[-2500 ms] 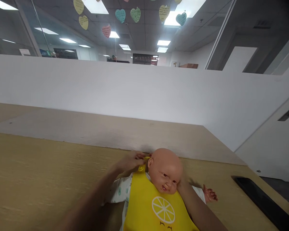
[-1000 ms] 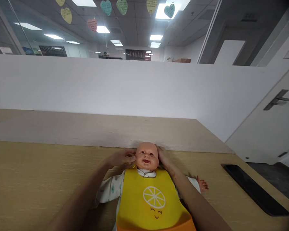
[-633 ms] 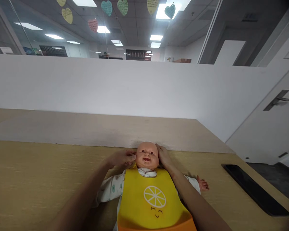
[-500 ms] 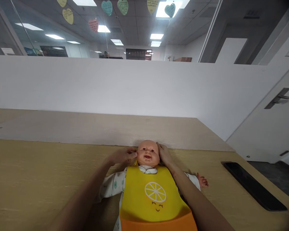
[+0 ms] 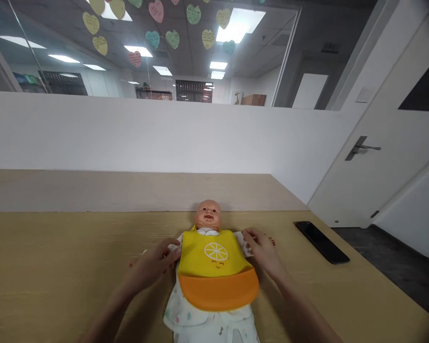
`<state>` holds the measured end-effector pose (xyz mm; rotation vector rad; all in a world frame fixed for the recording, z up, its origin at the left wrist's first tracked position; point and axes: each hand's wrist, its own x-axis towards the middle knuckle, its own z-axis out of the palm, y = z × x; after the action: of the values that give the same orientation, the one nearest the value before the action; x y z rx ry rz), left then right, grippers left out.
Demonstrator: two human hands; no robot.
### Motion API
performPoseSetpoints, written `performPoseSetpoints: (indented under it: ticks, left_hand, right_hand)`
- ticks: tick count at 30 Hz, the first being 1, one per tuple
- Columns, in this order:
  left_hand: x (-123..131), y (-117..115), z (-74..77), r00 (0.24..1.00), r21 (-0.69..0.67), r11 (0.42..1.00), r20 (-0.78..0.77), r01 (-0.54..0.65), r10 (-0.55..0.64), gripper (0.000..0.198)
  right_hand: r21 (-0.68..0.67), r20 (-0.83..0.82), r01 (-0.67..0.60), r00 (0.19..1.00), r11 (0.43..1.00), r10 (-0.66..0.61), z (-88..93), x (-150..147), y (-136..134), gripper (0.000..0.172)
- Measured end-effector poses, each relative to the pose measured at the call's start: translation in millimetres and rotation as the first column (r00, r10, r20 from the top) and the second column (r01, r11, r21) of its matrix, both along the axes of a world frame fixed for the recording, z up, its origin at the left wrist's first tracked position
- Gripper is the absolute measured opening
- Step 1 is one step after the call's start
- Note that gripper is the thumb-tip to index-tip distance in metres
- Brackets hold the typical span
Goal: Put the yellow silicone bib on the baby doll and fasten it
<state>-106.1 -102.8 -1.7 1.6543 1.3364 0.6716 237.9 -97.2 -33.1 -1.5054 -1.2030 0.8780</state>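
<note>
A baby doll [image 5: 208, 213] lies face up on the wooden table, its head toward the far side. Over its white patterned clothes [image 5: 186, 317] it wears a yellow bib [image 5: 196, 247] with a lemon-slice print and an orange pocket [image 5: 218, 291] at the bottom. On the left, my left hand [image 5: 155, 262] has its fingers closed on the doll's sleeve, right beside the bib's edge. Across the chest, my right hand [image 5: 264, 250] pinches the other sleeve [image 5: 241, 242]. Both hands partly cover the doll's arms.
A black phone [image 5: 321, 242] lies on the table [image 5: 57, 267] to the right. Beyond the table stands a white wall [image 5: 128, 133] with glass above it, bearing heart-shaped notes [image 5: 193, 14]. At right is a white door [image 5: 386, 171] with a metal handle [image 5: 362, 147].
Both hands have left the sides of the doll's head and come down to its sleeves. My view has shifted, so the doll appears smaller and more of its bib and clothes shows.
</note>
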Motion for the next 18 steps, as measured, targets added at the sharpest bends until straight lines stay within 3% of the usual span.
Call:
performPoseSetpoints:
  ticks: [4,7,9,12,15,18]
  left_hand:
    - [16,-40,-6.1,0.969,-0.059,0.996,0.234,-0.069,0.081,0.061]
    - [32,-55,-5.1,0.911,-0.081,0.987,0.381,-0.136,0.157,0.069]
    - [40,-60,-3.9,0.857,-0.092,0.979,0.474,-0.180,0.202,0.062]
    - [44,-64,1.0,0.747,-0.149,0.965,0.612,-0.214,0.260,0.049]
    - [39,-65,10.9,0.653,-0.196,0.944,0.684,-0.264,0.324,0.043]
    - [31,-65,18.6,0.615,-0.220,0.943,0.716,-0.251,0.331,0.043]
  right_hand:
    - [-0.133,-0.080,-0.039,0.996,0.990,0.028,-5.0,-4,-46,0.038]
    - [-0.211,-0.231,0.025,0.970,0.977,-0.075,-4.3,-15,-62,0.052]
    - [-0.203,-0.349,0.057,0.928,0.977,-0.127,-2.6,-21,-68,0.058]
    - [-0.174,-0.462,-0.032,0.885,0.984,-0.053,1.7,-28,-74,0.055]
    - [-0.132,-0.493,-0.050,0.870,0.990,-0.021,14.0,-37,-80,0.058]
    - [-0.084,-0.481,-0.012,0.876,0.996,-0.030,34.1,-49,-86,0.058]
